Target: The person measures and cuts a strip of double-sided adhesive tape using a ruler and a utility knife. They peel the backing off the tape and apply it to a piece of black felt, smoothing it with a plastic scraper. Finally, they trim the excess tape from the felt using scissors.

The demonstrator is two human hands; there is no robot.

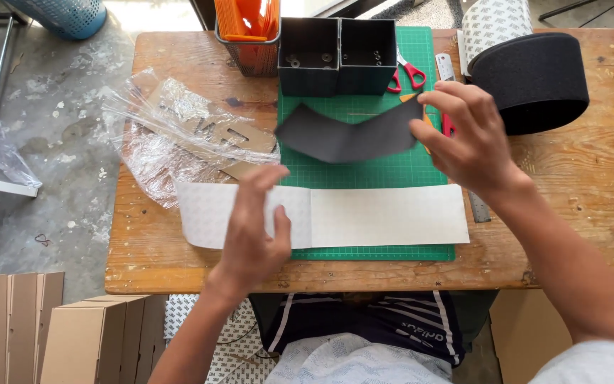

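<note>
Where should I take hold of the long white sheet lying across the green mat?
Take the white sheet by its bare right short edge, coming in from the right. It lies flat, and that end reaches just past the green cutting mat onto the wooden table, with nothing on it. The left hand covers the other end.

A worn wooden table (pixel 577 213) carries a green cutting mat (pixel 364 174) and crumpled plastic wrap (pixel 172 135).
</note>
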